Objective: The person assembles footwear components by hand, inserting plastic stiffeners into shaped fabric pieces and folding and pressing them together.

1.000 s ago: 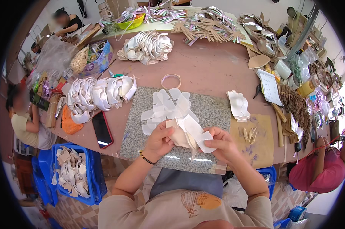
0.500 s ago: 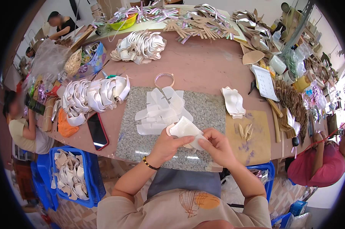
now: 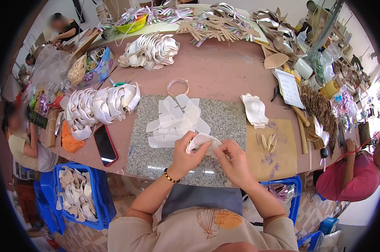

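Over the granite slab [image 3: 148, 164], both my hands are closed on a white, leather-like cut piece [image 3: 198, 141]. My left hand [image 3: 186, 156] grips its left side, with the thumb inside the curled part. Against its right end press the thumb and fingertips of my right hand [image 3: 233, 161]. A small translucent piece was at that end earlier; now my fingers hide whether it is there. Just beyond my hands lie overlapping translucent white cutouts [image 3: 179, 122]. A short stack of similar wavy white pieces [image 3: 254, 110] rests to the right of the slab.
Rows of wavy white pieces [image 3: 102, 107] and a phone [image 3: 106, 145] lie left. A tape roll [image 3: 178, 87] sits beyond the slab. Thin pale strips [image 3: 269, 142] lie on a brown sheet [image 3: 282, 155]. A blue basket [image 3: 98, 193] stands below left. Other people sit at both sides.
The white piece has been tilted and curled upward between my hands. My right fingers have moved in tighter over its right end, where the translucent piece showed before.
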Tool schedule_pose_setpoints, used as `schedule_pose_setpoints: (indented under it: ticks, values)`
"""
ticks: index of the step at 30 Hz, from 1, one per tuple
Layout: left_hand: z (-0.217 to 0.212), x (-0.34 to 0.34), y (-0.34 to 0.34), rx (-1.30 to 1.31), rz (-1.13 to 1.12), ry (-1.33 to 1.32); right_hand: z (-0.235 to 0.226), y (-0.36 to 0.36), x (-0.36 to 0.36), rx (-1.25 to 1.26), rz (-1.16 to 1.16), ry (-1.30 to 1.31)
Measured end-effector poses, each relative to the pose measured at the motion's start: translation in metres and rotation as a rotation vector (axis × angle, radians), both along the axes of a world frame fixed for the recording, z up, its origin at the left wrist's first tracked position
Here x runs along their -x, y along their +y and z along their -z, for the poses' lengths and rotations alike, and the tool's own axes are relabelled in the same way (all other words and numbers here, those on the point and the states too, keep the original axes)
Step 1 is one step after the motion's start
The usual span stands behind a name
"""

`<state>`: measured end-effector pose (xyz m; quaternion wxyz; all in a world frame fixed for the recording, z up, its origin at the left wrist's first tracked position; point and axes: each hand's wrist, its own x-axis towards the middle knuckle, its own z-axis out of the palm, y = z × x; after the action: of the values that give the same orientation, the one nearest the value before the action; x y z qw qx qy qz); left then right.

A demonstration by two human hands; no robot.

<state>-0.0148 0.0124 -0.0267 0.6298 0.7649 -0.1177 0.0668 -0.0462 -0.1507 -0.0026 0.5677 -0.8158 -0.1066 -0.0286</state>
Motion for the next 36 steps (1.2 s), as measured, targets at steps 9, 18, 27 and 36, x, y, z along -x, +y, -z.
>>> schedule_pose_setpoints:
  ticks: [9,18,27,36]
  values:
    - [0.001,0.002,-0.003,0.014,0.014,-0.016,0.025,0.005,0.001,-0.319,0.101,0.084]
    - [-0.005,-0.001,0.004,0.321,0.132,0.229,0.024,0.002,-0.006,-0.405,0.175,0.196]
    - [0.006,-0.002,0.026,0.618,0.525,0.594,-0.001,-0.008,-0.013,-0.436,-0.198,0.464]
    - [0.006,0.004,0.019,0.828,0.496,0.709,-0.01,-0.021,-0.021,-0.148,-0.323,0.349]
